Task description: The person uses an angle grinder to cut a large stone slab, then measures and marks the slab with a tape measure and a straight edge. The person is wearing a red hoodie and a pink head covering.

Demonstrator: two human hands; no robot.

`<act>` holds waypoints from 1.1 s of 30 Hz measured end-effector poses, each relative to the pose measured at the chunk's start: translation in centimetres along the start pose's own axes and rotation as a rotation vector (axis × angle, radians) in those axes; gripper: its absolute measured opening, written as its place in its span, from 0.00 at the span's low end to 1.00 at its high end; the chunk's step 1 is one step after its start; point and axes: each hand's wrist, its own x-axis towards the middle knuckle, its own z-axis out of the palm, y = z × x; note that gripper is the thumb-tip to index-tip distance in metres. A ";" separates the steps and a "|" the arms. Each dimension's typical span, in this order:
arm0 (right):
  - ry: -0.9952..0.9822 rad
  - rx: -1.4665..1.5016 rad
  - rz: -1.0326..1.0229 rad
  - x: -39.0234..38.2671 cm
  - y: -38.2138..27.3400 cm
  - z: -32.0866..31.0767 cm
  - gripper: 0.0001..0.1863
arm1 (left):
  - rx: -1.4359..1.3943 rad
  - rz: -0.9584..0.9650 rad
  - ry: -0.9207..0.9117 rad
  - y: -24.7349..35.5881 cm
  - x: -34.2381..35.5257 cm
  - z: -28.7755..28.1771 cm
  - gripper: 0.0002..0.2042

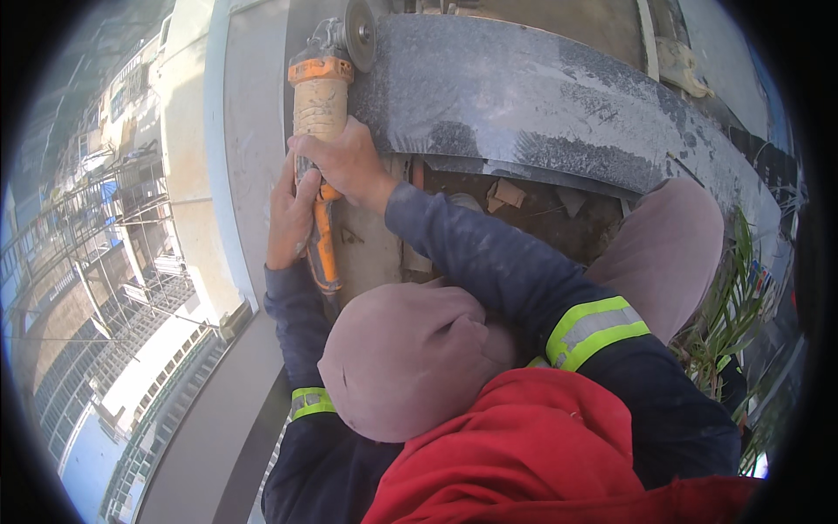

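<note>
An orange angle grinder lies lengthwise in my grip, dusty beige around its body, with its cutting disc at the top, by the left end of a long grey speckled stone slab. My left hand is closed around the lower part of the grinder. My right hand wraps over its body just above, thumb and fingers near the left hand. I cannot tell whether the disc touches the slab or is spinning. My bent knees in pale trousers sit below and right of the slab.
A grey ledge runs along the left, with buildings and metal scaffolding far below beyond it. Under the slab are broken pieces on dark ground. A leafy plant stands at the right, and a pale post behind the slab.
</note>
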 end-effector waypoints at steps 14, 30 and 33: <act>0.011 0.009 -0.008 1.6 0.1 -0.6 0.14 | 0.017 -0.010 -0.010 -0.4 1.7 0.3 0.31; 0.041 0.002 0.022 1.2 -0.1 -0.3 0.15 | 0.101 0.009 -0.021 0.9 1.2 0.5 0.29; 0.029 -0.007 0.011 0.4 0.5 0.0 0.15 | 0.142 0.018 -0.006 0.8 0.2 0.0 0.28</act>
